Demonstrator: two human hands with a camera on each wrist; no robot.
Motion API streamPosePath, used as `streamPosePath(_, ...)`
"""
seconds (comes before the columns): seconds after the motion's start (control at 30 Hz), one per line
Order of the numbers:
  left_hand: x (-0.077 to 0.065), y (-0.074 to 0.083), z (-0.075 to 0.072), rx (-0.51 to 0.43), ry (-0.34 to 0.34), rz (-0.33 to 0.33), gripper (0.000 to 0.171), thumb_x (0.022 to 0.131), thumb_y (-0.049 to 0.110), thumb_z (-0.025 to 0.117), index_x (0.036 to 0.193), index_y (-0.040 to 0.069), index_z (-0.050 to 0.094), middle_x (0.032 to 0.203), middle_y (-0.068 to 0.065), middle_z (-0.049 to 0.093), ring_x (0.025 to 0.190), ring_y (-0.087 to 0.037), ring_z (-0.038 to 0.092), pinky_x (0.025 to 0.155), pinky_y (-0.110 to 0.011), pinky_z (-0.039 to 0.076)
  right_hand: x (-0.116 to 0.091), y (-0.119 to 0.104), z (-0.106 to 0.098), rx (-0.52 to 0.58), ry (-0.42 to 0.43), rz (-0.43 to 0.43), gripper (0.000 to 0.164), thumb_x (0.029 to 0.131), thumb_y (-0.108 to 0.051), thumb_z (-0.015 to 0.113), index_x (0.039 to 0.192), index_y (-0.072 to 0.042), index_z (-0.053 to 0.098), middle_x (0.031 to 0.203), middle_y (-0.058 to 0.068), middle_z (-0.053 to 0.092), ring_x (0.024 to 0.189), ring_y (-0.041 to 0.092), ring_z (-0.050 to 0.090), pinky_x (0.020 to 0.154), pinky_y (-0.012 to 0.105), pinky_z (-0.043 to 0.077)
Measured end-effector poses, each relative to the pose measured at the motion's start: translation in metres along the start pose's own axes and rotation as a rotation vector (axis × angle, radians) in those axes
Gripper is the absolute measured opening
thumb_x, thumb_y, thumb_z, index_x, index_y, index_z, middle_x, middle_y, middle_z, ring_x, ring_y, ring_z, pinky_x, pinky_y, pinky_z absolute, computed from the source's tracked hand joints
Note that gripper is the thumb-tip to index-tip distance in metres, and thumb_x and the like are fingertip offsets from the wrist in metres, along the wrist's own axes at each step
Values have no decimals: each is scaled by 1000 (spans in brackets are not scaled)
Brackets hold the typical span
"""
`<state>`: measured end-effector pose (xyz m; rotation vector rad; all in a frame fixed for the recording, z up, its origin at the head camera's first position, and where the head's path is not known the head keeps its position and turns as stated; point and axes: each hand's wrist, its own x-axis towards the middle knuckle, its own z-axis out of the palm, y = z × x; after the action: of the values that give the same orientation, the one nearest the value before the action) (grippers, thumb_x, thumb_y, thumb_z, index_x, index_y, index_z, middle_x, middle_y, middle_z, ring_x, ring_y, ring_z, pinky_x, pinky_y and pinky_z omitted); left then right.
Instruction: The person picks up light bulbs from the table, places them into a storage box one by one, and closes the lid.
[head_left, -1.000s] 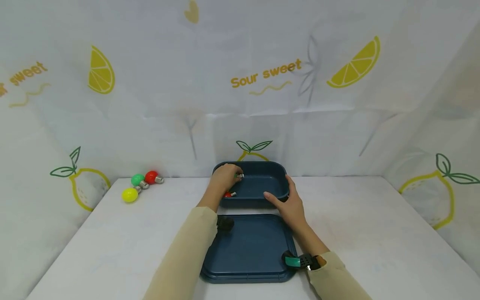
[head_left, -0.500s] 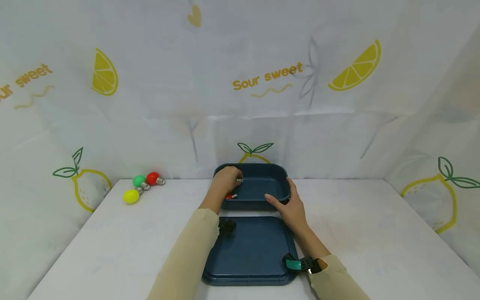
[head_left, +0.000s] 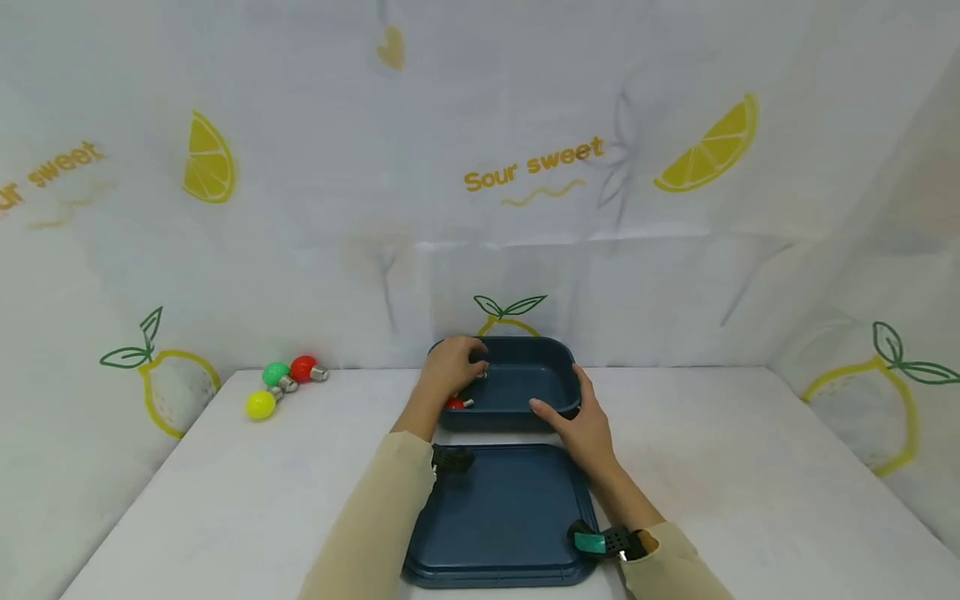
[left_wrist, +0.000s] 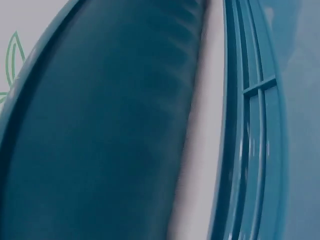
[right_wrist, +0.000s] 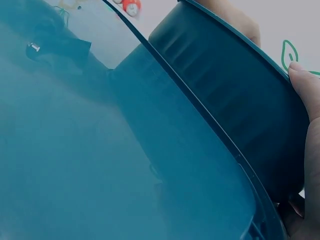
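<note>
A deep dark-blue plastic box (head_left: 525, 423) stands at the back of the table, its flat blue lid (head_left: 502, 517) lying in front. My left hand (head_left: 450, 367) reaches over the box's left end, thumb and fingers apart. Just below the fingertips shows the metal base of a light bulb (head_left: 482, 375); its globe is hidden. Beside this hand, a red light bulb (head_left: 455, 403) lies inside the box. My right hand (head_left: 587, 427) grips the box's right end, thumb on the near rim and fingers round the end wall; the right wrist view shows its thumb (right_wrist: 304, 85) at the rim.
At the back left of the table lie a green bulb (head_left: 275, 373), a red bulb (head_left: 303, 368) and a yellow bulb (head_left: 260, 405), close together. A white sheet (head_left: 337, 292) printed with lemons hangs right behind the box. Both wrists wear black straps.
My left thumb and fingers have parted and risen slightly, and the bulb's base now sits lower in the box. The right hand keeps its grip. The head view has tilted up a little.
</note>
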<state>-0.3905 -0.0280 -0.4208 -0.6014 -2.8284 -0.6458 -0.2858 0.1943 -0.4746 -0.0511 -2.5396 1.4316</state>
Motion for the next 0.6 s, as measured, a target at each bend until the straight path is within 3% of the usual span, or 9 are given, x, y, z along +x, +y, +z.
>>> streamPosePath(0.17, -9, 0, -10, -128, 176, 17, 30, 96, 20, 70, 124, 9, 71, 123, -10, 71, 118, -28, 65, 102, -43, 54, -1, -1, 4, 18, 3, 6, 100, 89, -53, 71, 163, -22, 12, 169, 17, 20, 153, 42, 26, 120, 66, 28)
streamPosePath(0.27, -27, 4, -22, -115, 251, 60, 38, 95, 19, 71, 131, 9, 66, 124, -10, 70, 118, -27, 65, 102, -41, 54, 0, -1, 4, 21, 0, 6, 100, 89, -52, 71, 164, -23, 11, 169, 17, 19, 154, 42, 25, 120, 66, 27)
streamPosePath(0.43, -73, 5, -44, -77, 299, 79, 44, 93, 21, 73, 135, 11, 63, 126, -7, 69, 121, -26, 63, 103, -42, 54, 0, 0, 3, 7, -10, -4, 100, 89, -51, 71, 164, -23, 10, 169, 17, 19, 154, 41, 25, 120, 66, 27)
streamPosePath(0.6, -102, -8, -57, -44, 342, 60, 44, 94, 21, 72, 136, 11, 62, 128, -7, 69, 119, -25, 65, 102, -43, 55, 1, 2, 0, -10, -12, -5, 99, 90, -51, 70, 164, -23, 10, 170, 16, 19, 154, 42, 25, 120, 67, 27)
